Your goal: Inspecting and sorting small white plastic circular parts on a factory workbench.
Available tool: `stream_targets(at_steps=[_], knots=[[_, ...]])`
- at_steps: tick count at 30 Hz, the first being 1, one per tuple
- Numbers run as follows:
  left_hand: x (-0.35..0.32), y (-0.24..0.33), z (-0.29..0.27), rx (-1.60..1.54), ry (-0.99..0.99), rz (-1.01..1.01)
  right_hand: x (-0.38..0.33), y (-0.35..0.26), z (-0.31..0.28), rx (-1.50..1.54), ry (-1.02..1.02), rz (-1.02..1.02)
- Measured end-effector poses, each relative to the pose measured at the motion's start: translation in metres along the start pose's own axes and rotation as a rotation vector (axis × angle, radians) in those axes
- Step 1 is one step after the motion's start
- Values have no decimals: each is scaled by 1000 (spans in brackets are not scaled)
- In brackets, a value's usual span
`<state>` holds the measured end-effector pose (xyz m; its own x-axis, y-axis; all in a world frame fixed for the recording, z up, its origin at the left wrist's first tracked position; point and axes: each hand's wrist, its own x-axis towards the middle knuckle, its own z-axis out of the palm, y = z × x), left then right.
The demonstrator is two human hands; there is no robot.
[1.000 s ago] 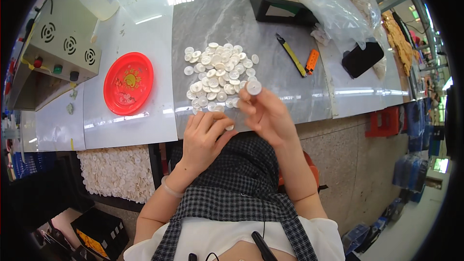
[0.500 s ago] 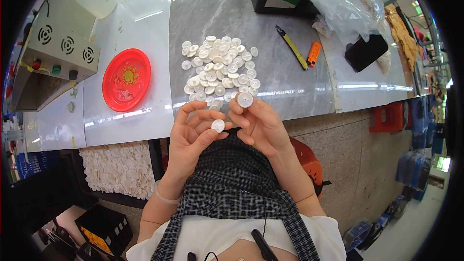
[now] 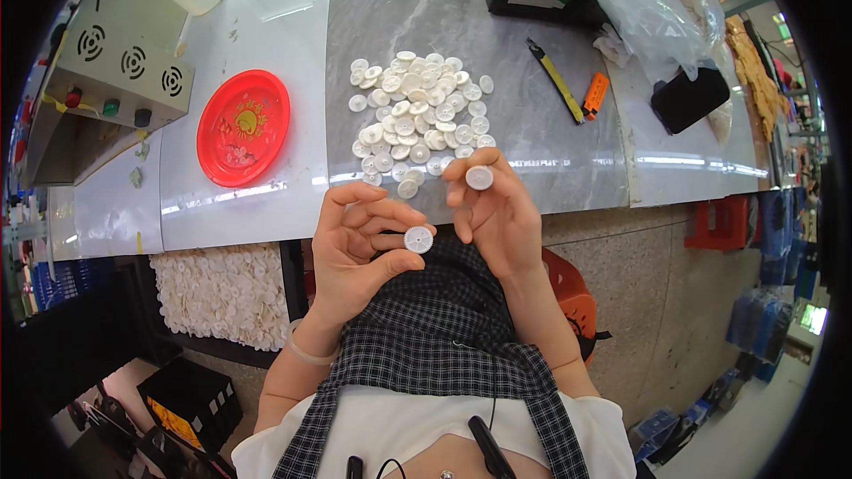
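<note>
Between the thumb and fingers of my left hand (image 3: pixel 359 244) is a small white plastic gear (image 3: pixel 419 240), its toothed rim and spoked face showing. My right hand (image 3: pixel 499 222) pinches a second white gear (image 3: pixel 479 178) near its fingertips, close to the table's front edge; this one shows a smoother round face. Just beyond both hands, a loose pile of similar white gears (image 3: pixel 417 111) is spread over the grey marbled tabletop (image 3: pixel 373 9). The two held gears are apart from each other.
A red plastic plate (image 3: pixel 244 129) lies left of the pile, beside a grey control box (image 3: pixel 124 62). To the right are a yellow cutter (image 3: pixel 556 80), an orange cutter (image 3: pixel 595 96) and a black pouch-like object (image 3: pixel 690 99). Below the table edge, a bin holds many white pieces (image 3: pixel 222 293).
The gear in my left hand now shows its toothed face, and the one in my right hand a smoother face. My hands have moved slightly apart; the whole view has shifted a little.
</note>
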<state>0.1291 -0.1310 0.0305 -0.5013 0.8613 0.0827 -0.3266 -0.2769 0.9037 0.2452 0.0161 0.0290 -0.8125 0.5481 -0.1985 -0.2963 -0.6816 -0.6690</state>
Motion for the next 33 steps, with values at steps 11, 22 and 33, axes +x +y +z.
stream_targets(at_steps=[11,22,33], knots=[[1,-7,-13,-324,18,-168,11,-8,-11,-1008,278,-449],[10,5,-13,-333,233,-268,21,8,-16,-1470,171,-749],[25,-17,-1,1147,162,178,-5,9,-2,366,-109,277]])
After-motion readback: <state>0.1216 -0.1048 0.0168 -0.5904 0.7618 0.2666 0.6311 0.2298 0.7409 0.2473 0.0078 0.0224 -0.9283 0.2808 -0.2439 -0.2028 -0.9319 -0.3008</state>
